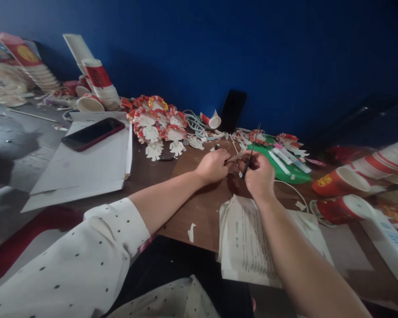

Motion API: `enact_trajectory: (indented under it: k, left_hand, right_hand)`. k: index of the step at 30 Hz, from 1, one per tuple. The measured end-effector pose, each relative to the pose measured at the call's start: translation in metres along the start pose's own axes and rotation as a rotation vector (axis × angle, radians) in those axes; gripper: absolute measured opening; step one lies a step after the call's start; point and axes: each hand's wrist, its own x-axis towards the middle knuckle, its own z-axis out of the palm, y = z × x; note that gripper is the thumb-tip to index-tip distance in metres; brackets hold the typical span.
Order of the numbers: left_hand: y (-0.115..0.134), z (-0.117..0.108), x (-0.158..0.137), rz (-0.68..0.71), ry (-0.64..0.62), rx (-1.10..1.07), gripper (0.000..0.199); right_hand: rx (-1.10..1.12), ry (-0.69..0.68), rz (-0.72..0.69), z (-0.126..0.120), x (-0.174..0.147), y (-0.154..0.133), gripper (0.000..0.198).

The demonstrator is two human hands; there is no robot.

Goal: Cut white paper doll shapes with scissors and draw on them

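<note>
My left hand [214, 165] is closed over the middle of the table, its fingers on one end of a thin brownish strip [235, 157]. My right hand [259, 173] pinches close beside it, at the strip's other end. A slim dark pointed tool [252, 152] slants up from the right hand's fingers; whether it is tweezers or scissors I cannot tell. Behind my left hand stand several paper dolls [152, 128] with red ruffled hair. A green round plate [296, 177] with several white markers [280, 161] lies beyond my right hand.
A phone [93, 134] rests on white boards [76, 176] at left. Another phone [232, 110] leans against the blue wall. Stacked red-and-white paper cups [101, 81] stand at back left; more cups [340, 181] lie at right. A printed paper bag [242, 238] sits under my right forearm. Scraps [191, 232] dot the table.
</note>
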Motion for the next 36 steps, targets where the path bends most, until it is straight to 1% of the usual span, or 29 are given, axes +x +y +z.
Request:
enact_trajectory:
  k: [6,12,15,17,20,22,24,26,28,30,32,34,36]
  left_hand:
    - [0.001,0.004,-0.002,0.097,0.034,0.063,0.016]
    - [0.001,0.003,-0.002,0.198,0.03,0.183,0.023]
    - [0.003,0.0,-0.002,0.204,0.048,0.194,0.023]
    - [0.005,-0.003,-0.002,0.169,0.101,0.181,0.025]
    - [0.006,-0.007,0.0,0.097,0.212,0.107,0.026]
    - [0.004,-0.008,0.001,0.019,0.226,0.008,0.024]
    - [-0.001,-0.007,0.003,-0.141,0.167,-0.146,0.025]
    - [-0.006,-0.005,0.005,-0.308,0.082,-0.335,0.027]
    - [-0.01,-0.003,0.005,-0.404,0.039,-0.544,0.025]
    - [-0.012,0.0,0.006,-0.448,0.017,-0.715,0.025]
    - [-0.013,0.003,0.005,-0.453,-0.011,-0.821,0.027]
    - [-0.014,0.004,0.005,-0.435,-0.041,-0.853,0.028]
    - [-0.013,0.004,0.005,-0.406,-0.06,-0.826,0.028]
  right_hand:
    - [0.054,0.039,0.03,0.002,-0.001,-0.002,0.036]
    - [0.094,0.039,0.114,0.002,-0.002,-0.007,0.035]
    - [0.089,0.035,0.117,0.002,-0.002,-0.009,0.034]
    - [0.078,0.046,0.129,0.001,-0.002,-0.009,0.034]
    - [0.089,0.068,0.186,-0.001,-0.001,-0.005,0.035]
    - [0.126,0.093,0.221,-0.003,0.0,-0.002,0.035]
    - [0.153,0.14,0.222,-0.004,0.002,0.001,0.036]
    - [0.161,0.187,0.184,-0.006,0.004,0.002,0.036]
    - [0.168,0.215,0.142,-0.008,0.006,0.002,0.036]
    - [0.183,0.221,0.121,-0.009,0.007,0.001,0.036]
    - [0.215,0.187,0.123,-0.009,0.008,0.002,0.039]
    - [0.261,0.103,0.134,-0.008,0.008,0.003,0.045]
    - [0.297,-0.007,0.153,-0.007,0.007,0.004,0.049]
